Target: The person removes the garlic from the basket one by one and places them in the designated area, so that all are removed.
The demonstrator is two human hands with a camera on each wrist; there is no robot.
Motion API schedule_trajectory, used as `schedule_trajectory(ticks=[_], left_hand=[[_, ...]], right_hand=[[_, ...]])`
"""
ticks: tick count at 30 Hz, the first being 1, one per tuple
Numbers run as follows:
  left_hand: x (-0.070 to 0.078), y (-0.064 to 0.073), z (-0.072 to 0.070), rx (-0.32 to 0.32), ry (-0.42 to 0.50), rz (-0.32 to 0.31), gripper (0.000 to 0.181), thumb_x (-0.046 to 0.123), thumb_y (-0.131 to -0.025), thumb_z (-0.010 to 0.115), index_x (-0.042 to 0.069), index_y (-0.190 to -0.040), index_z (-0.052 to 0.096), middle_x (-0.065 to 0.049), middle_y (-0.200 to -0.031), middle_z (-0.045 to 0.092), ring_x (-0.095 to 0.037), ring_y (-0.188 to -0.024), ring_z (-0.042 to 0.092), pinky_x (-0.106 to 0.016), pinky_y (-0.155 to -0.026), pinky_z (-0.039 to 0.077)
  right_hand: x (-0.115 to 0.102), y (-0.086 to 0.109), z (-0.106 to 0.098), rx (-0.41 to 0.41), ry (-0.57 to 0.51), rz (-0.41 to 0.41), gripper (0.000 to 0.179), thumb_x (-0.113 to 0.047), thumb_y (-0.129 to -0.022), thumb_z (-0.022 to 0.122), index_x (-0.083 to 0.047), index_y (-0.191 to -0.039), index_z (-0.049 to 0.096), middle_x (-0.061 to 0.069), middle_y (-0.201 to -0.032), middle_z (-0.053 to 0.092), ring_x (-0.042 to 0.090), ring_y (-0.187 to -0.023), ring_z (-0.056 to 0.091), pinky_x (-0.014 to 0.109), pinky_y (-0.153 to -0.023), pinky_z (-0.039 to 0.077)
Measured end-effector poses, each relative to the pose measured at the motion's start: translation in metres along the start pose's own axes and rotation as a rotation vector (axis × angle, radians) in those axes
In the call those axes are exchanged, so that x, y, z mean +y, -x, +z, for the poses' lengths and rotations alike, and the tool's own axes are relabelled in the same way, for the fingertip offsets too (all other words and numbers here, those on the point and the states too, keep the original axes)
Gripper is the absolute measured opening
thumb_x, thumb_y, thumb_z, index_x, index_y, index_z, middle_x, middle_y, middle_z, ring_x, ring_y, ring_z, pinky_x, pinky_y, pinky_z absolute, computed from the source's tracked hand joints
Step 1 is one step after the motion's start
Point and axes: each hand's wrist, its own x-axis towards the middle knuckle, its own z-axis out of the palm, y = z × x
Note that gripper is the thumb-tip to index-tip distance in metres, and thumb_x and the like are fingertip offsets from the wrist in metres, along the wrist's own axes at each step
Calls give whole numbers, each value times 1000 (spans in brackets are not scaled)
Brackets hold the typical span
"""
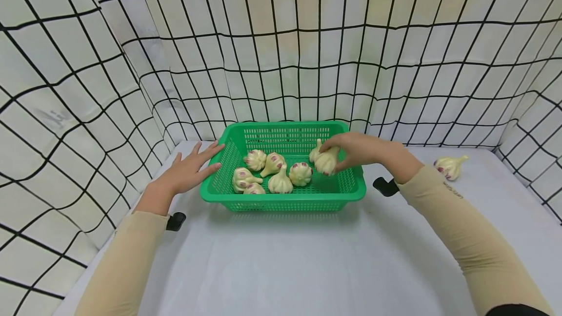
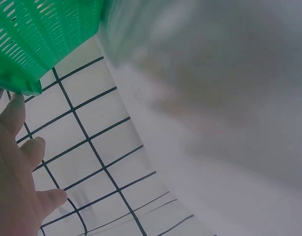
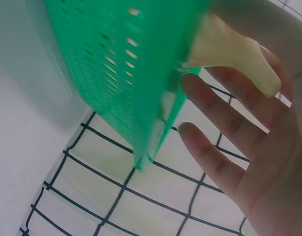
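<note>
A green plastic basket (image 1: 283,197) stands on the white table with several garlic bulbs (image 1: 280,182) inside, mostly towards its left and middle. Over the basket's right part, my right hand (image 1: 360,150) grips a garlic bulb (image 1: 327,162) between thumb and fingers; its pale stem (image 3: 239,51) points into the palm in the right wrist view. Another bulb (image 1: 314,151) sits just left of the held one, partly hidden by it. My left hand (image 1: 186,172) has its fingers spread, with fingertips at the basket's left rim, also seen in the left wrist view.
One more garlic bulb (image 1: 449,167) lies on the table (image 1: 281,257), right of the basket and beyond my right forearm. Black netting (image 1: 298,67) over white walls encloses the back and both sides.
</note>
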Motion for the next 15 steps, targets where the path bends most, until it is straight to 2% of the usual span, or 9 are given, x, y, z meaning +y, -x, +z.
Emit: schedule_trajectory(ticks=[3, 7, 15], left_hand=[[0, 0, 0, -1, 5, 1, 68, 51, -109, 42, 21, -166, 21, -10, -171, 13, -43, -155, -6, -76, -112, -10], [0, 0, 0, 1, 6, 1, 68, 51, -108, 41, 21, -166, 22, -10, -171, 13, -43, -155, -6, -76, -112, -10], [0, 0, 0, 3, 3, 3, 67, 50, -109, 42, 20, -166, 22, -11, -171, 13, -43, -155, -6, -77, -111, -9]], right_hand=[[0, 5, -3, 22, -5, -5, 53, -17, -85, 85, -4, -133, 66, 11, -136, 64, 31, -127, 57, 48, -103, 49], [1, 13, -8, 46, -19, 3, 53, -15, -85, 85, -3, -133, 65, 11, -134, 64, 31, -125, 58, 48, -102, 49], [7, 31, -17, 92, -38, 51, 50, -16, -86, 83, -8, -132, 65, 5, -125, 66, 24, -110, 59, 46, -92, 51]])
